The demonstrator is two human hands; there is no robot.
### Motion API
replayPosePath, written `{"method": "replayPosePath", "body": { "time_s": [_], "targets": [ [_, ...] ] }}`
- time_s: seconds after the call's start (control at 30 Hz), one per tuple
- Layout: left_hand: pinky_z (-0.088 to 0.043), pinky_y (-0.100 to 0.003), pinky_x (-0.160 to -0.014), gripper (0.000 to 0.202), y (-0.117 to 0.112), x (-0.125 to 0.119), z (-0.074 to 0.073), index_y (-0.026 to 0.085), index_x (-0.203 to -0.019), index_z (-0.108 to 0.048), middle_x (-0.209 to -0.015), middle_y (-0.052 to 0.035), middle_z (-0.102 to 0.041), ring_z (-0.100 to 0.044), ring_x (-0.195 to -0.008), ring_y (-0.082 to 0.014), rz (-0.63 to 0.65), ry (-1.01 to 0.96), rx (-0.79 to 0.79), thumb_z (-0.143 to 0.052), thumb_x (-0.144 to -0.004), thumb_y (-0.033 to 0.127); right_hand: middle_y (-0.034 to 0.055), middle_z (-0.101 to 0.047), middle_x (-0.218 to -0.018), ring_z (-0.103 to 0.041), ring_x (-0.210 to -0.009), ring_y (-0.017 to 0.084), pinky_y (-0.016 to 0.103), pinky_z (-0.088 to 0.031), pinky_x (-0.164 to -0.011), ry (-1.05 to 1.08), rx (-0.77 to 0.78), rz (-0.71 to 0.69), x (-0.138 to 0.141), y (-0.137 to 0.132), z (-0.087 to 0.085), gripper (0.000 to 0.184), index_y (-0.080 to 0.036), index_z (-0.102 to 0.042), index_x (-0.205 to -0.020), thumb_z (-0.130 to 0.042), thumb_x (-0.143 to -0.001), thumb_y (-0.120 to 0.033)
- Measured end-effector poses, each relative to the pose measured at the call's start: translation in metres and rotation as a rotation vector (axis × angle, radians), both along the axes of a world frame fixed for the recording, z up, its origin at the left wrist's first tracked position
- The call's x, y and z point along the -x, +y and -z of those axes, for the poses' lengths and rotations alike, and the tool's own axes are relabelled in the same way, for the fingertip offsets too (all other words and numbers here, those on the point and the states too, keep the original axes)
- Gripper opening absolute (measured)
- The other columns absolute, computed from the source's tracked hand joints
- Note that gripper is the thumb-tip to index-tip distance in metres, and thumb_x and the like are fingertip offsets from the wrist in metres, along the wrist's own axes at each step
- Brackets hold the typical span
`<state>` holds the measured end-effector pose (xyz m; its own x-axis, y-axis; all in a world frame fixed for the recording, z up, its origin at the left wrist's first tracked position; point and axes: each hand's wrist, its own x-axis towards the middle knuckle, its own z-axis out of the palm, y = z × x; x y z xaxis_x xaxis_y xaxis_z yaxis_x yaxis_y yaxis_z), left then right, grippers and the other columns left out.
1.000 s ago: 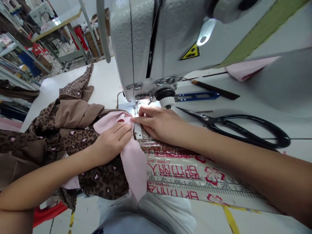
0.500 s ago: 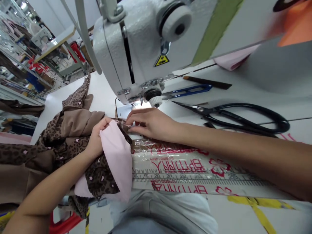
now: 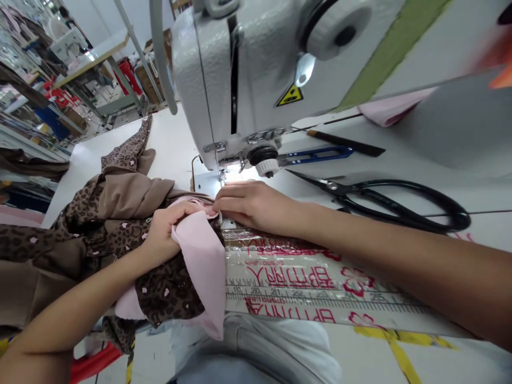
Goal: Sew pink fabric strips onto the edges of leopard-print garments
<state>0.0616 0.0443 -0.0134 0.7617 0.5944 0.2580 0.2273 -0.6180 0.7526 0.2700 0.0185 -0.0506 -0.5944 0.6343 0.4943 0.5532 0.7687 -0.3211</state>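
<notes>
My left hand (image 3: 168, 229) is closed on the pink edge of a fabric piece, its fingers pinching the folded cloth. Pink cloth (image 3: 204, 261) hangs from it over brown leopard-print fabric (image 3: 170, 293). Close by on the right, my right hand (image 3: 250, 205) pinches the same fabric at its edge, fingertips pressed together. Both hands lie just in front of the needle area of a white sewing machine (image 3: 248, 90). The fingertips hide the exact fold between them. More brown and leopard-print cloth (image 3: 132, 197) is bunched to the left of my left hand.
Black-handled scissors (image 3: 400, 205), blue thread snips (image 3: 320, 154) and a dark thin tool (image 3: 352, 143) lie right of the needle. A ruler strip with red print (image 3: 300, 293) runs along the table's front edge. Pink cloth (image 3: 392, 109) lies behind the tools.
My left hand has moved right, closer to my right hand, bringing the pink edge along. The fingers now nearly meet. The camera view has shifted slightly.
</notes>
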Motion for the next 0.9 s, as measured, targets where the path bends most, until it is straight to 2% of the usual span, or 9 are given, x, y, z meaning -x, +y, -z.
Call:
{"method": "replayPosePath", "body": {
  "time_s": [0.13, 0.23, 0.4, 0.5, 0.67, 0.77, 0.9],
  "targets": [
    [-0.046, -0.036, -0.09, 0.022, -0.005, -0.001, 0.004, 0.013, -0.102, -0.058, -0.1, -0.0111, -0.065, -0.059, -0.097, -0.0178, 0.176, 0.031, -0.29, -0.049, -0.083, 0.015, 0.0081, -0.061, -0.088, -0.049, -0.081, 0.017, 0.029, -0.043, -0.074, -0.195, -0.098, -0.028, -0.005, -0.001, -0.004, 0.028, -0.012, -0.061, -0.089, -0.035, -0.093, -0.02],
    [-0.046, -0.039, -0.092, 0.029, -0.009, 0.0, 0.009, 0.011, -0.11, -0.052, -0.108, -0.015, -0.061, -0.056, -0.104, -0.0206, 0.22, 0.09, -0.426, -0.049, -0.081, 0.014, 0.0084, -0.061, -0.091, -0.05, -0.084, 0.017, 0.03, -0.044, -0.075, -0.288, -0.145, -0.047, -0.01, 0.0, -0.005, 0.029, -0.012, -0.061, -0.088, -0.034, -0.094, -0.019],
    [-0.043, -0.044, -0.096, 0.03, -0.007, -0.001, 0.013, 0.01, -0.112, -0.049, -0.115, -0.0168, -0.055, -0.05, -0.112, -0.0228, 0.213, 0.193, -0.467, -0.048, -0.082, 0.013, 0.009, -0.061, -0.096, -0.05, -0.088, 0.019, 0.031, -0.044, -0.071, -0.305, -0.204, 0.027, -0.011, -0.005, -0.003, 0.027, -0.012, -0.061, -0.099, -0.035, -0.094, -0.019],
    [-0.037, -0.047, -0.101, 0.033, -0.002, -0.002, 0.01, 0.008, -0.111, -0.049, -0.122, -0.0188, -0.05, -0.042, -0.12, -0.0262, 0.258, 0.287, -0.543, -0.048, -0.078, 0.009, 0.0088, -0.06, -0.088, -0.05, -0.08, 0.019, 0.029, -0.043, -0.063, -0.299, -0.199, 0.135, -0.009, -0.016, 0.001, 0.025, -0.012, -0.062, -0.1, -0.039, -0.092, -0.02],
    [-0.034, -0.041, -0.104, 0.036, 0.013, -0.003, 0.005, 0.007, -0.111, -0.05, -0.126, -0.0168, -0.047, -0.042, -0.119, -0.0249, 0.362, 0.447, -0.618, -0.045, -0.075, 0.008, 0.0037, -0.056, -0.071, -0.047, -0.063, 0.014, 0.027, -0.036, -0.053, -0.25, -0.197, 0.159, -0.009, -0.031, 0.006, 0.027, -0.012, -0.059, -0.108, -0.038, -0.091, -0.018],
    [-0.024, -0.042, -0.109, 0.043, 0.023, -0.002, 0.002, 0.007, -0.121, -0.045, -0.126, -0.014, -0.048, -0.04, -0.12, -0.0243, 0.408, 0.518, -0.692, -0.044, -0.079, 0.015, 0.0018, -0.056, -0.068, -0.047, -0.059, 0.013, 0.026, -0.034, -0.052, -0.252, -0.196, 0.171, -0.008, -0.031, 0.007, 0.028, -0.014, -0.058, -0.109, -0.037, -0.091, -0.017],
    [-0.007, -0.051, -0.111, 0.042, 0.034, -0.002, 0.004, 0.016, -0.125, -0.043, -0.131, -0.0103, -0.044, -0.033, -0.125, -0.0242, 0.371, 0.566, -0.713, -0.042, -0.085, 0.026, 0.0013, -0.058, -0.068, -0.05, -0.06, 0.014, 0.027, -0.032, -0.052, -0.264, -0.184, 0.189, -0.008, -0.029, 0.005, 0.025, -0.013, -0.059, -0.105, -0.039, -0.089, -0.016]
  ]
}}
